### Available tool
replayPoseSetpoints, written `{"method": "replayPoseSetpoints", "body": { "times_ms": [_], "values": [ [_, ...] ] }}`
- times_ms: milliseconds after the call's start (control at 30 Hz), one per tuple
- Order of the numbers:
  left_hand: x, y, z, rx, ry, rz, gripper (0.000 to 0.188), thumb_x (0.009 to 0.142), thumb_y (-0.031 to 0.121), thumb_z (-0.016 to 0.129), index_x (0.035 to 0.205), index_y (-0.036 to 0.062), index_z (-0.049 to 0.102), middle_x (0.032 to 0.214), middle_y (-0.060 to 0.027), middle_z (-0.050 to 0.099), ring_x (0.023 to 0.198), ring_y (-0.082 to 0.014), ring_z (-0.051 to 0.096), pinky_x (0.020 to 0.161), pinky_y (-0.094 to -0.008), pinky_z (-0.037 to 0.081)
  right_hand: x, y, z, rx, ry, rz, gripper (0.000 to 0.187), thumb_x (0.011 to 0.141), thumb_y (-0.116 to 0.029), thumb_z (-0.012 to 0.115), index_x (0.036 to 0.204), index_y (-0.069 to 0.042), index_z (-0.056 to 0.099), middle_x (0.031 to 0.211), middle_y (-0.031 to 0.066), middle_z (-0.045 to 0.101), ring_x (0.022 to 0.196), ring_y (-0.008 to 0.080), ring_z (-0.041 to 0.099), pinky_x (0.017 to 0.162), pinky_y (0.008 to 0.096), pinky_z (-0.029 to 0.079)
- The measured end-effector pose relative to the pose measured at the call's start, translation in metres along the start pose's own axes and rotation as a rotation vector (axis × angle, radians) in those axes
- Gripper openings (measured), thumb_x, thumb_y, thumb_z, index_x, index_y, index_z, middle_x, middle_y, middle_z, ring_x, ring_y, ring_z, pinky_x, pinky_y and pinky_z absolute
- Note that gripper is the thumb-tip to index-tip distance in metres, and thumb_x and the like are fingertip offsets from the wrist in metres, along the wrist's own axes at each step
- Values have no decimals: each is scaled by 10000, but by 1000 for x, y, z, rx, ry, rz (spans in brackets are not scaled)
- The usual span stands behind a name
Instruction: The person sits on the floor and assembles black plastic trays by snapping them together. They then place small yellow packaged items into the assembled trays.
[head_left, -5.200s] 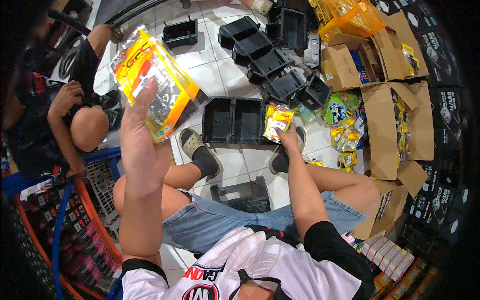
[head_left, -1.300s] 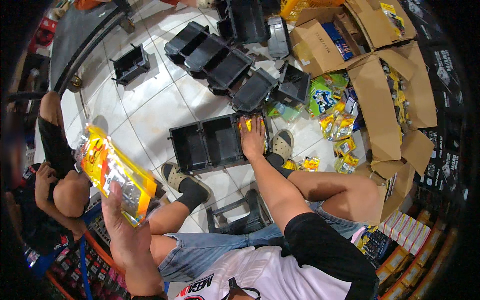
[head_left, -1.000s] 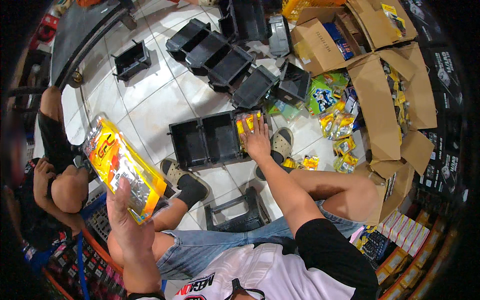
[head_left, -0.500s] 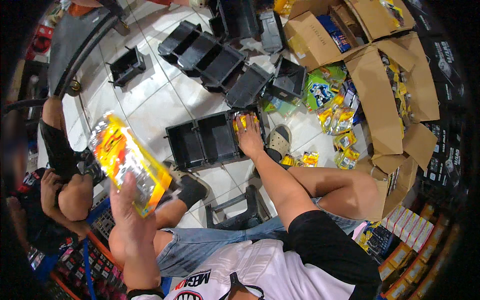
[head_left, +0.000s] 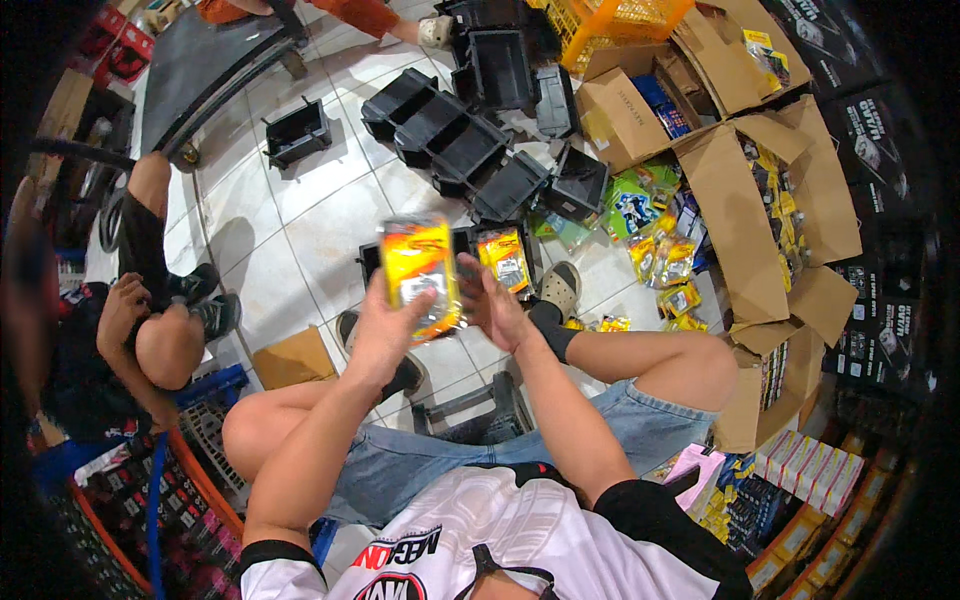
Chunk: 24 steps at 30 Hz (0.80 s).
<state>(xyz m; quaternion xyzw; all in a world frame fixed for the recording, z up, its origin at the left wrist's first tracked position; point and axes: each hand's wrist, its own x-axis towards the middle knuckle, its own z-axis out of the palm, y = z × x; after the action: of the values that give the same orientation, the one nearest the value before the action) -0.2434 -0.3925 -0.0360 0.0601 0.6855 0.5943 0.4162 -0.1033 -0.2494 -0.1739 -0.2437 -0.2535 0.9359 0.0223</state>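
Packet stack (head_left: 418, 272), glossy yellow-orange-red, in left hand (head_left: 385, 325), right hand (head_left: 495, 305) touching

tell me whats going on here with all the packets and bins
A person sits on the tiled floor, holding a stack of yellow-and-orange packets up in the left hand, with the right hand against its edge. A black bin just beyond already holds similar packets. More black bins lie scattered ahead, open cardboard boxes of packets stand to the right, and another person crouches at the left.
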Motion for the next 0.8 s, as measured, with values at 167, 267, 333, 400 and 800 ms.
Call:
{"method": "replayPoseSetpoints", "body": {
  "times_ms": [167, 267, 333, 400, 800],
  "values": [
    [-32, -28, 15, 853, -183, 273, 696, 880, 265, 774, 1411, -34, 439, 1386, -277, 527, 1286, -395, 519, 1091, -489, 438, -23, 38, -8, 75, 93, 110, 620, 942, -420, 732, 1428, -101, 514, 1283, 60, 663, 1136, 228, 680, 959, 395, 580],
    [-55, -42, 20, 1025, -205, 389, 842, 865, 345, 771, 1512, -16, 370, 1433, -290, 455, 1339, -443, 441, 1115, -517, 405, -22, 51, -48, -4, 295, 104, 543, 919, -286, 778, 1366, -69, 561, 1204, 66, 700, 1079, 228, 700, 936, 379, 579],
    [-64, -48, 22, 1170, -427, 415, 836, 881, 375, 751, 1543, 36, 369, 1413, -247, 500, 1282, -437, 515, 1077, -521, 441, -19, 57, -77, -161, 501, 116, 491, 913, -203, 780, 1334, -47, 580, 1157, 63, 713, 1047, 224, 701, 885, 379, 574],
    [-73, -53, 20, 1176, -711, 436, 801, 882, 361, 748, 1535, 58, 396, 1374, -215, 546, 1227, -417, 563, 1040, -514, 466, -14, 64, -100, -123, 555, -32, 442, 908, -97, 745, 1317, -58, 582, 1173, 64, 696, 1033, 231, 686, 881, 395, 565],
    [-112, -63, 9, 1435, -786, 606, 534, 938, 176, 607, 1452, 55, 534, 1253, -150, 663, 1159, -304, 630, 972, -476, 474, 1, -64, -113, -611, 625, -171, 580, 808, -5, 679, 1361, -30, 504, 1197, 112, 667, 1076, 258, 654, 940, 382, 533]
  ]
}}
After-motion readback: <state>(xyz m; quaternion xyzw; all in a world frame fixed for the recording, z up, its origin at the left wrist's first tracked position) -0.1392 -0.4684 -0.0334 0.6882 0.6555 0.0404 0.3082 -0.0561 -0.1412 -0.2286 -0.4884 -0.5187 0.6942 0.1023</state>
